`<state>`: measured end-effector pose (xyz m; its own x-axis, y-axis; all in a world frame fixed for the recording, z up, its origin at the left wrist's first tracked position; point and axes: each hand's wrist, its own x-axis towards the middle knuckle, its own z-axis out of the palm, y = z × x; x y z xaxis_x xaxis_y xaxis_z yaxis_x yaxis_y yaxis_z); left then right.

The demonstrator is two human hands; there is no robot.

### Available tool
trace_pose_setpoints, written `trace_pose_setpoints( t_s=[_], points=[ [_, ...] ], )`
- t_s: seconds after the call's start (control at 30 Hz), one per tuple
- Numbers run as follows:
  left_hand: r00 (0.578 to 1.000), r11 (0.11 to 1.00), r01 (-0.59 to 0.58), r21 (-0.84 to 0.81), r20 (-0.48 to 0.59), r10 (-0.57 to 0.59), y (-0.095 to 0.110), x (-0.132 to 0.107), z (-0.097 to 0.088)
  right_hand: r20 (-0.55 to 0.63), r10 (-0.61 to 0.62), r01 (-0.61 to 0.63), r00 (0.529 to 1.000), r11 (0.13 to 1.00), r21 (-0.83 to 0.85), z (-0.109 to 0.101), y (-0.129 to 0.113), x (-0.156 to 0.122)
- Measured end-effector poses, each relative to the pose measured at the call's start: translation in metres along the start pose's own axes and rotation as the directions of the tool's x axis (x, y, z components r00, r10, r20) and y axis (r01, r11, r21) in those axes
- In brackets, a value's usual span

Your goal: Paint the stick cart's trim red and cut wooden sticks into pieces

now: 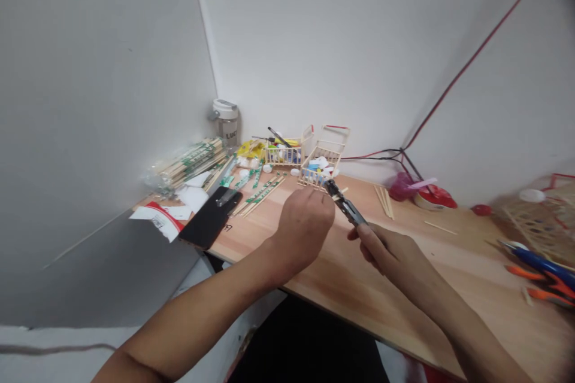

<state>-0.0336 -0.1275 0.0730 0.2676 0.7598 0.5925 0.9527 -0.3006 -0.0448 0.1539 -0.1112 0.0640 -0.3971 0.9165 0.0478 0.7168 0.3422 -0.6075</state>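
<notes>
- From my head, I look down at a wooden table [332, 278] in a white corner, with two hands in view, both mine.
- My right hand [386, 257] is clenched around one pair of dark pliers [345, 203]. They hang in the air above the table, their long axis slanting from my palm up and to the left, nose pointing away from me.
- My left hand [304, 227] is just beside the pliers' nose, fingers bunched. I cannot tell if they grasp anything.
- Two small stick crates [321, 152] stand just past the pliers, holding plastic bits.
- Farther off lie one black phone [210, 217], one bundle of wrapped chopsticks [188, 161], and one bottle [226, 122].
- At the right edge are one blue pen [536, 262] and one orange-handled tool [541, 287].
</notes>
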Motion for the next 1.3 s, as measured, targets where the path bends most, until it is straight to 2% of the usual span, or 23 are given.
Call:
trace_pose_setpoints(
  t_s=[0.1, 0.17, 0.53, 0.8, 1.0, 1.3],
  points=[
    [0.993, 0.999, 0.035, -0.006, 0.116, -0.034, 0.000, -0.001, 0.000, 0.017, 0.037, -0.037, 0.999, 0.999, 0.008, 0.010, 0.006, 0.004],
    [0.987, 0.999, 0.041, -0.015, 0.155, -0.038, -0.001, -0.001, 0.002, 0.036, 0.040, -0.041, 0.999, 0.999, 0.010, 0.015, 0.009, 0.007],
    [0.994, 0.999, -0.013, -0.049, 0.112, 0.019, 0.001, 0.014, 0.031, -0.028, 0.103, -0.104, 0.994, 0.994, -0.036, 0.020, 0.025, 0.022],
    [0.990, 0.995, -0.001, -0.097, 0.137, 0.014, 0.010, 0.021, 0.059, -0.089, 0.085, -0.099, 0.992, 0.981, -0.165, 0.020, 0.043, 0.028],
    [0.991, 0.994, 0.025, -0.108, 0.137, -0.010, 0.007, 0.021, 0.058, -0.089, 0.090, -0.106, 0.992, 0.975, -0.194, 0.020, 0.046, 0.034],
    [0.995, 0.993, 0.046, -0.109, 0.095, -0.036, 0.000, 0.018, 0.060, -0.116, 0.017, -0.045, 0.993, 0.970, -0.238, 0.027, 0.049, 0.040]
  ],
)
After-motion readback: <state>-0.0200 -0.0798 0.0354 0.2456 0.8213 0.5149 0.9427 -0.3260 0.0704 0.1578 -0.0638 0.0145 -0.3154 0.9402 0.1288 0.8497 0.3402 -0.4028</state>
